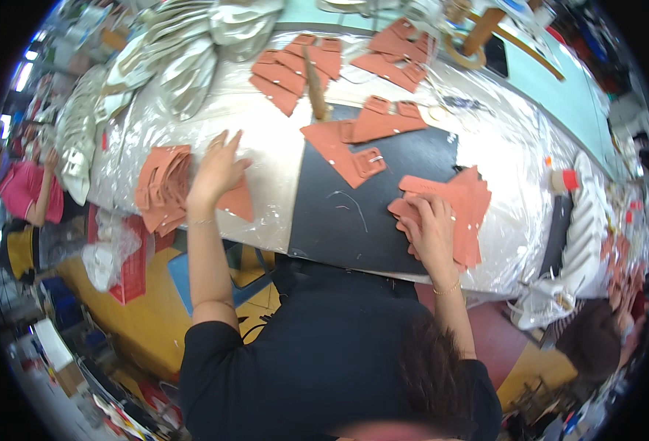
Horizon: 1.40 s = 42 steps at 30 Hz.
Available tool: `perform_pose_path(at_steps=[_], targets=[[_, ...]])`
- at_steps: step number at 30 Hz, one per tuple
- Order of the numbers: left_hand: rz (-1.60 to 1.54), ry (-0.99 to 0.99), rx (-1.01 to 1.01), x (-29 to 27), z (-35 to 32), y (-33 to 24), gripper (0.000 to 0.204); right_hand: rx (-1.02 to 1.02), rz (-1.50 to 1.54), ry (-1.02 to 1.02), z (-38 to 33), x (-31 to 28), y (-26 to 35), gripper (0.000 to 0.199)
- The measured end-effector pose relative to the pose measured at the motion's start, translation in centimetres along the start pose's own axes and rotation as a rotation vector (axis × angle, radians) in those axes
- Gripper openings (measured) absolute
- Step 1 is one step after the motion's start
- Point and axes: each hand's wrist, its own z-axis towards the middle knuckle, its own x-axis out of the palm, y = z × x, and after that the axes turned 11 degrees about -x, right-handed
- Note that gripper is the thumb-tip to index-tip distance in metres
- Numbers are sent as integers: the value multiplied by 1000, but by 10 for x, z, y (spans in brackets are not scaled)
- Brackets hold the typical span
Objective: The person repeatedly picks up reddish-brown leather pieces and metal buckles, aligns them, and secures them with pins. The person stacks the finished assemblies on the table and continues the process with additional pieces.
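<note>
My left hand [221, 170] has its fingers spread and hovers by a bunched stack of orange leather-like cut pieces [161, 180]. Another orange piece [238, 200] shows partly beneath that hand. Over on the right, my right hand [431, 220] bends its fingers around the left edge of a fanned pile of similar pieces [471, 198]; how many it grips is hidden. Between my hands, on a black mat [339, 220], lie a strap-shaped orange piece with a buckle [354, 158] and an overlapping orange piece [387, 121]. Loose thread [354, 202] curls on the mat.
Further orange pieces [295, 70] lie at the back beside an upright brown stick-like tool [314, 88]. Scissors [464, 104] rest back right. Pale stacked shapes [185, 66] stand back left. A blue stool [181, 283] and red crate [132, 268] sit below the table; a person in pink [27, 187] is far left.
</note>
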Motion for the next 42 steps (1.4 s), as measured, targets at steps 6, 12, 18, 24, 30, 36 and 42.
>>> perform_pose_path(at_steps=[6, 12, 18, 24, 30, 36, 42], targets=[[36, 35, 29, 7, 11, -26, 59, -1, 18, 4, 3, 7, -4, 30], [-42, 10, 18, 20, 33, -20, 53, -3, 19, -62, 1, 20, -13, 29], [-178, -355, 154, 46, 107, -43, 38, -27, -6, -86, -1, 22, -13, 30], [185, -562, 216, 64, 155, -64, 25, -66, -44, -123, -1, 23, -13, 29], [-272, -523, 303, 38, 150, -43, 26, -58, 39, -186, -3, 22, -14, 26], [-949, -316, 255, -15, 44, -27, 28, -19, 195, -235, -2, 20, -18, 19], [-890, 77, 444, 17, -78, -52, 37, -26, 197, -236, -1, 20, -19, 18]])
